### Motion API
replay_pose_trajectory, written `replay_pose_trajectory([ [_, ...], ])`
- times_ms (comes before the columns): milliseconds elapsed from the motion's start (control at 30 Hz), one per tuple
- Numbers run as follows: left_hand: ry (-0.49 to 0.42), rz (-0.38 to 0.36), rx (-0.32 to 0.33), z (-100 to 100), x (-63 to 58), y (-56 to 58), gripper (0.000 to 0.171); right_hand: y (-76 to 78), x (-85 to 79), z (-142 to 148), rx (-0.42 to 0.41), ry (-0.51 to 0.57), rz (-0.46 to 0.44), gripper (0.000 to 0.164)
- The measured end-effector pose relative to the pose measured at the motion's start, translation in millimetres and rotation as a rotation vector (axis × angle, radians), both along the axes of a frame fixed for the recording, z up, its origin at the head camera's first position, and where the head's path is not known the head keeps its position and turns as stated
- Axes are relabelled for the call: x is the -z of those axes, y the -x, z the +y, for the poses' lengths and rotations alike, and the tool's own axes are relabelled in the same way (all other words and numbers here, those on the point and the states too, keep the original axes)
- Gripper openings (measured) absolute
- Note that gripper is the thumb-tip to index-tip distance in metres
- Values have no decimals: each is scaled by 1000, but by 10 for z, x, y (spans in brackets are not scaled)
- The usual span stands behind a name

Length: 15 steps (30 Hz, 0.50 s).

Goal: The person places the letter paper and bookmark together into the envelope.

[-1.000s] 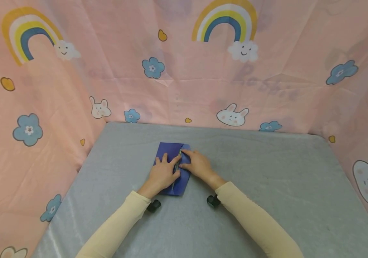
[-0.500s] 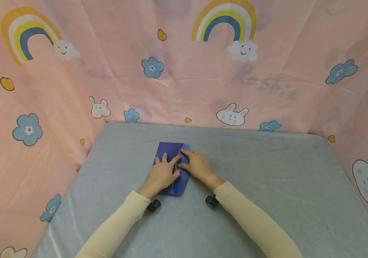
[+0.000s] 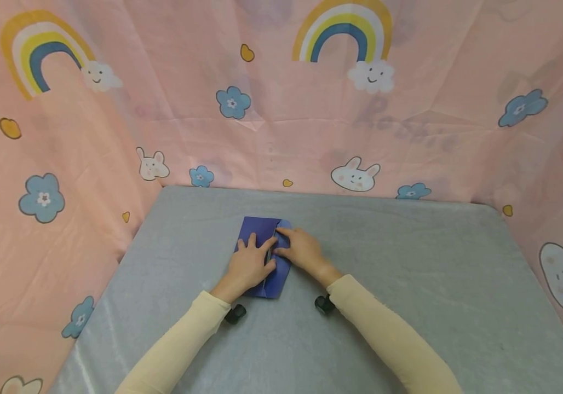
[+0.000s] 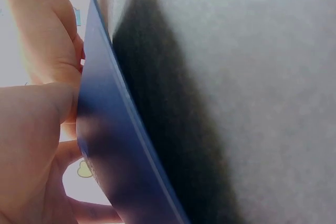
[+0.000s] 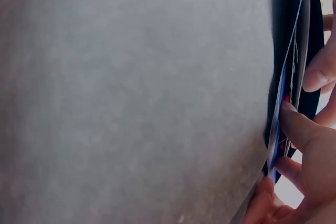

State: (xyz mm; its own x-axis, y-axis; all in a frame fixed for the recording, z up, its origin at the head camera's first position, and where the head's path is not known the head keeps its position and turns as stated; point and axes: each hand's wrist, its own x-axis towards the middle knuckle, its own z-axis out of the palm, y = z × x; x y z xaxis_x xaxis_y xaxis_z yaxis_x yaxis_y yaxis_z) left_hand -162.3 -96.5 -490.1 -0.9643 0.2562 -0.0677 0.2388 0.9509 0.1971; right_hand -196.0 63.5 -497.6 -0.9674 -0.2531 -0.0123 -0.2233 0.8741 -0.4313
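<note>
A dark blue envelope (image 3: 260, 224) lies on the grey tabletop, its lighter blue flap (image 3: 283, 265) folded out to the right. At the envelope's mouth a thin strip of a card (image 3: 268, 256) shows; the rest is hidden inside. In the right wrist view the card's pale edge (image 5: 304, 30) stands between the envelope's layers, with bits of red. My left hand (image 3: 248, 265) presses on the envelope with fingers spread, thumb near the mouth. My right hand (image 3: 306, 251) reaches in from the right, thumb and index fingertips apart, touching along the card's edge.
The grey cloth-covered table (image 3: 409, 284) spreads around the envelope. A pink curtain (image 3: 281, 142) with rainbows, flowers and rabbits hangs behind it and at both sides. Black wrist cameras (image 3: 235, 314) sit under both cuffs.
The visible strip of the card has narrowed as it slid left into the envelope. My right fingertips moved slightly left with it; the left hand stayed in place.
</note>
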Motion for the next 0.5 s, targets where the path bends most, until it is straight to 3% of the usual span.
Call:
replay_pose_trajectory([
  [500,1,12,-10,20,-20,-10,56,9,55,-40,18,-60,31,64],
])
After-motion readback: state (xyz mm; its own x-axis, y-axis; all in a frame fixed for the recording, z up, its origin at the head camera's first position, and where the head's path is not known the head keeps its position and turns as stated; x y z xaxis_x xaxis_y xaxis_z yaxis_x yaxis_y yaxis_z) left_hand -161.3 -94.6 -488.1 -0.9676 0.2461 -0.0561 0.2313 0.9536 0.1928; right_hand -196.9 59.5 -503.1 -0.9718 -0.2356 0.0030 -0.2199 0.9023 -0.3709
